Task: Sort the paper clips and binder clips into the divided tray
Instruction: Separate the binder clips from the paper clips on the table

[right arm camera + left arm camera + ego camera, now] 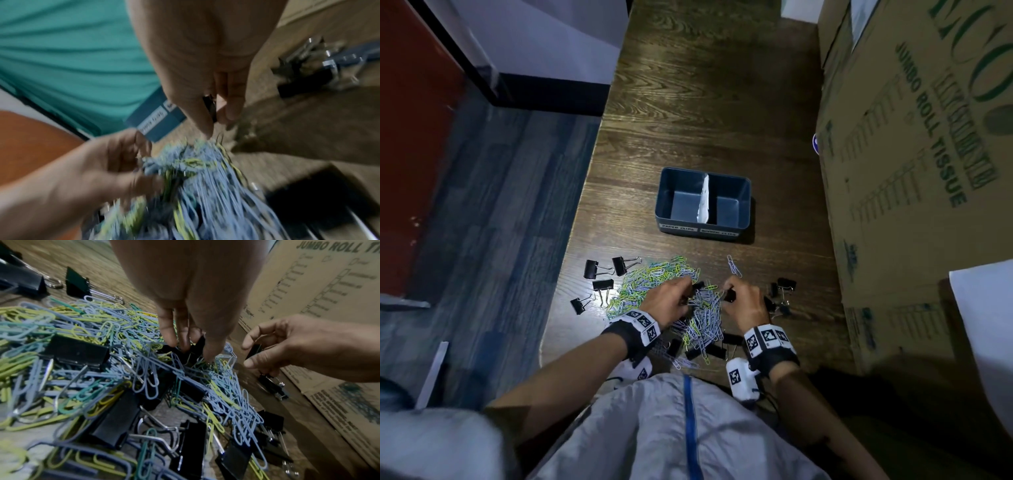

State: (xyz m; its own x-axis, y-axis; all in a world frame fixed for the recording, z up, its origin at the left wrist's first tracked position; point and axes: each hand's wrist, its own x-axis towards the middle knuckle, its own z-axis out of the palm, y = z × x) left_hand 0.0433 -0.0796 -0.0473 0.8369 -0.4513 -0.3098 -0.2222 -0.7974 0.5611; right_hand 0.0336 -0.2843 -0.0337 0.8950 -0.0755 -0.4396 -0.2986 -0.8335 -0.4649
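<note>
At the left of the head view we see four black binder clips [599, 278] lying loose on the wooden table [709, 102], just beside the heap; the heap of paper clips [650, 279], yellow, green and pale blue, fills the lower middle of the frame, and more black clips lie half under it near the bottom edge of the table.

Our left hand [669, 297] is down on the heap, a little left of centre; in the left wrist view its fingertips [170, 337] are curled together around a small black binder clip [198, 345] that sticks up among the paper clips, so this hand pinches it.

Above the hands, in the middle of the head view, stands the blue divided tray [664, 202], well apart from the heap; a white divider [704, 198] splits it in two compartments, and two white labels are on its near wall; both compartments show only their bare floor.

Our right hand [743, 301] is right of centre, close to the left one but not touching it; its thumb and fingers are closed on another black clip [253, 350], held just above the table; the right wrist view is blurred, yet it shows a dark clip between the fingers.

Further right some binder clips [784, 287] lie near the hand; a big cardboard box [914, 154] fills the right side.
</note>
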